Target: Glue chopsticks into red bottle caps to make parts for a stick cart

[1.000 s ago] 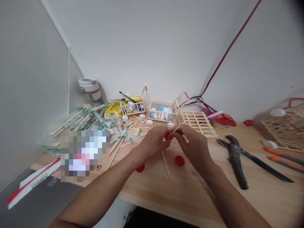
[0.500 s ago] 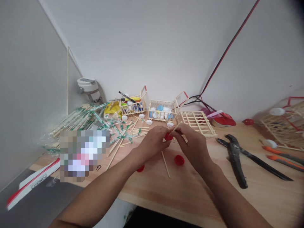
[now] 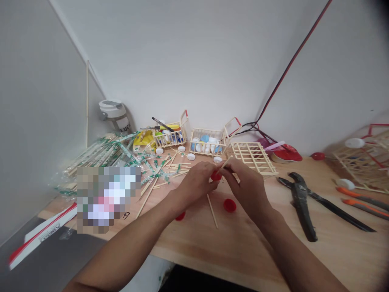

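My left hand [image 3: 199, 180] is closed on a red bottle cap [image 3: 215, 175], pinched at its fingertips. My right hand [image 3: 244, 180] pinches a thin wooden stick [image 3: 226, 162] whose lower end meets the cap; whether it goes into the cap I cannot tell. Below the hands another wooden stick [image 3: 213, 211] lies on the table, its upper end near my left hand. A second red cap [image 3: 229, 205] rests beside it, and a third red cap [image 3: 180, 216] is partly hidden by my left forearm.
Two small stick carts, a left one [image 3: 169, 136] and a right one [image 3: 206, 142], stand at the back by a stick grid [image 3: 254, 157]. Wrapped chopsticks [image 3: 91, 156] pile up on the left. Large pliers [image 3: 300, 207] and orange-handled pliers [image 3: 363, 198] lie on the right.
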`<control>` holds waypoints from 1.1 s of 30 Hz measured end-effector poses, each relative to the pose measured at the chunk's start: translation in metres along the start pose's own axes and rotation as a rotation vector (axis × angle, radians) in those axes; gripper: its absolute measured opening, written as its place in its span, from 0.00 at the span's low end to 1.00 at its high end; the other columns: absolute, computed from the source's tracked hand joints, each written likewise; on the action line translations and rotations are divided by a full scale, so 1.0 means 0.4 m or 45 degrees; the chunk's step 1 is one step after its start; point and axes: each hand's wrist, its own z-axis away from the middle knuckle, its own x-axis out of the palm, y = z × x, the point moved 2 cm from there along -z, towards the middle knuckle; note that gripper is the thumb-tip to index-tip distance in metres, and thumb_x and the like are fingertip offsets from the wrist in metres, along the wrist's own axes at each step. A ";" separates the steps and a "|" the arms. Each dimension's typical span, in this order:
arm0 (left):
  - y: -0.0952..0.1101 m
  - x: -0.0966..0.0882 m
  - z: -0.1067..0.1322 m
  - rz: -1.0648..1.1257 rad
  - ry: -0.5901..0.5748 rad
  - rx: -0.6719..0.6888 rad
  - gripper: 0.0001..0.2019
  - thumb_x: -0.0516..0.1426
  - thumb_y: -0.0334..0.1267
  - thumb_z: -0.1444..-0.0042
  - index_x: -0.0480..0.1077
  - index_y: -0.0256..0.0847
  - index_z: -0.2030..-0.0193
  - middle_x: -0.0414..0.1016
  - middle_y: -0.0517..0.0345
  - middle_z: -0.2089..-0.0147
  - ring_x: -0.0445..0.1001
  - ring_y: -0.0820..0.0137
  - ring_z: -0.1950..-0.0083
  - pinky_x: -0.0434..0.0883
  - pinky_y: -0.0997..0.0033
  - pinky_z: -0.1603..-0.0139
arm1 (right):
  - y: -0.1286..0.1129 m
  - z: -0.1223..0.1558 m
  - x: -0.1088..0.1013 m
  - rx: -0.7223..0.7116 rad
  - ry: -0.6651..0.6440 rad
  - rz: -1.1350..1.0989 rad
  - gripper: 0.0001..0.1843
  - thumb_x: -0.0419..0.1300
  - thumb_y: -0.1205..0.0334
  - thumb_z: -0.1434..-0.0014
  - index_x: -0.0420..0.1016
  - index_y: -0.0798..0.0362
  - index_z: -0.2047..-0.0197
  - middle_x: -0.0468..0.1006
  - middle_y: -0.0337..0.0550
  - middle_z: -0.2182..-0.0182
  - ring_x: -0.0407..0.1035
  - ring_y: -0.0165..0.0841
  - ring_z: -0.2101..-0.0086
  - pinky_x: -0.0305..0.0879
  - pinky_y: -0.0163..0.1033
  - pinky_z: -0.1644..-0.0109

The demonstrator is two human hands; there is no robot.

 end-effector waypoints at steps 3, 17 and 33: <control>0.003 -0.002 0.000 0.003 -0.008 -0.002 0.05 0.54 0.27 0.51 0.67 0.39 0.68 0.71 0.56 0.67 0.68 0.67 0.63 0.66 0.66 0.59 | -0.002 -0.001 -0.001 -0.015 0.006 0.007 0.07 0.52 0.65 0.36 0.68 0.49 0.66 0.76 0.39 0.66 0.70 0.32 0.66 0.63 0.37 0.61; 0.000 -0.001 0.002 -0.036 -0.056 -0.005 0.05 0.54 0.27 0.49 0.67 0.38 0.66 0.72 0.56 0.66 0.69 0.67 0.62 0.67 0.67 0.58 | 0.005 0.000 0.005 -0.051 0.013 0.012 0.06 0.53 0.67 0.37 0.70 0.50 0.65 0.76 0.39 0.66 0.70 0.31 0.66 0.62 0.35 0.61; -0.002 0.002 0.002 -0.077 -0.045 -0.027 0.04 0.54 0.28 0.48 0.68 0.38 0.66 0.72 0.55 0.65 0.69 0.68 0.62 0.68 0.67 0.60 | 0.005 0.001 0.006 -0.057 0.017 -0.010 0.06 0.54 0.67 0.36 0.70 0.51 0.66 0.76 0.38 0.66 0.70 0.30 0.65 0.62 0.34 0.60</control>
